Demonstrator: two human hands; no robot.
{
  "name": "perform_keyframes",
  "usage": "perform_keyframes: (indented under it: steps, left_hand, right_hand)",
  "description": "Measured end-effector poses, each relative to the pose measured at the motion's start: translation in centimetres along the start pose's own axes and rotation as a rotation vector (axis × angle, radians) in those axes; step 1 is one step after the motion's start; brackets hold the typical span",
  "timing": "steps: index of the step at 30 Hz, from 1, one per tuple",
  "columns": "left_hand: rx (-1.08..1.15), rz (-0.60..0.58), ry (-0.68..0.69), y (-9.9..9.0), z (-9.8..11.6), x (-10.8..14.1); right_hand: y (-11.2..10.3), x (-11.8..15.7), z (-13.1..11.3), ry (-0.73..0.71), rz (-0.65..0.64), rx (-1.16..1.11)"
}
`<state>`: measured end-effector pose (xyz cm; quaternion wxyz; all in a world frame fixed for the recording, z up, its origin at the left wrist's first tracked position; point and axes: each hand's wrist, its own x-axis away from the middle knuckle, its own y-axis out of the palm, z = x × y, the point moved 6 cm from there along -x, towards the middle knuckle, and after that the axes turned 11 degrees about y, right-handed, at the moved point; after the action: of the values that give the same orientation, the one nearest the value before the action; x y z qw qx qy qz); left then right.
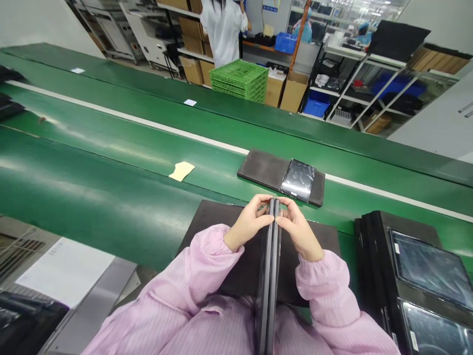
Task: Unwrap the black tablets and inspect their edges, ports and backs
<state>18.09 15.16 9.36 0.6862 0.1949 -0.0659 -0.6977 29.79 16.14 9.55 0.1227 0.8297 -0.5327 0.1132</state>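
Two thin dark tablets stand on edge side by side in front of my body, seen from their narrow sides. My left hand pinches the far end of the left tablet, its thumb on the near edge. My right hand grips the right tablet in the same way. Their far ends are nearly level and the two lie close together; their faces are mostly hidden. Beneath them is a black foam pad. Beyond my hands, another tablet with a glossy screen lies on a dark foam block.
At right stands a stack of black foam trays holding glossy tablets. The green conveyor belt crosses ahead, bearing a yellow paper scrap. Green crates and a person in white are behind it.
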Motion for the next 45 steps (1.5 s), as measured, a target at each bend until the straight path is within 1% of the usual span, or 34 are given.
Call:
perform_keyframes:
  steps: [6, 9, 13, 18, 23, 27, 29, 32, 34, 37, 42, 45]
  left_hand:
    - [0.035, -0.025, 0.008, 0.0, 0.0, 0.0]
    - [0.019, -0.02, 0.02, -0.2, 0.1, 0.0]
    - [0.019, -0.056, 0.033, 0.0, 0.0, -0.1]
    - [0.016, -0.021, 0.053, -0.2, 0.0, -0.1]
    - [-0.001, -0.044, 0.082, 0.1, 0.2, -0.1]
    - [-0.026, -0.014, 0.09, -0.1, 0.2, -0.2]
    - [-0.009, -0.035, 0.087, -0.1, 0.1, -0.1]
    - [0.056, -0.112, 0.078, 0.1, -0.1, 0.0]
    - [0.079, -0.142, 0.073, 0.1, -0.2, 0.1]
    - [0.082, -0.155, 0.069, 0.2, -0.3, 0.2]
    - [0.114, -0.145, 0.058, 0.3, -0.3, 0.3]
    - [0.116, -0.154, 0.058, 0.2, -0.4, 0.4]
  right_hand:
    - [0.1, 0.0, -0.1, -0.021, -0.025, -0.01]
    - [0.2, 0.1, -0.3, -0.01, 0.003, -0.027]
    - [0.4, 0.2, -0.3, 0.018, 0.016, -0.075]
    - [0.3, 0.0, -0.1, 0.003, 0.022, -0.082]
    - [0.3, -0.1, 0.0, -0.017, 0.007, -0.077]
    - [0.2, -0.1, -0.1, -0.045, 0.031, -0.077]
    - [0.1, 0.0, -0.1, -0.046, 0.029, -0.076]
    - [0.2, 0.2, 0.0, -0.033, -0.024, -0.068]
    - [0.3, 0.5, 0.0, -0.035, -0.05, -0.061]
    - [0.2, 0.6, -0.2, -0.048, -0.035, -0.054]
    - [0.3, 0.8, -0.3, -0.023, -0.025, -0.048]
    - [0.3, 1.3, -0.3, -0.057, 0.047, -0.002]
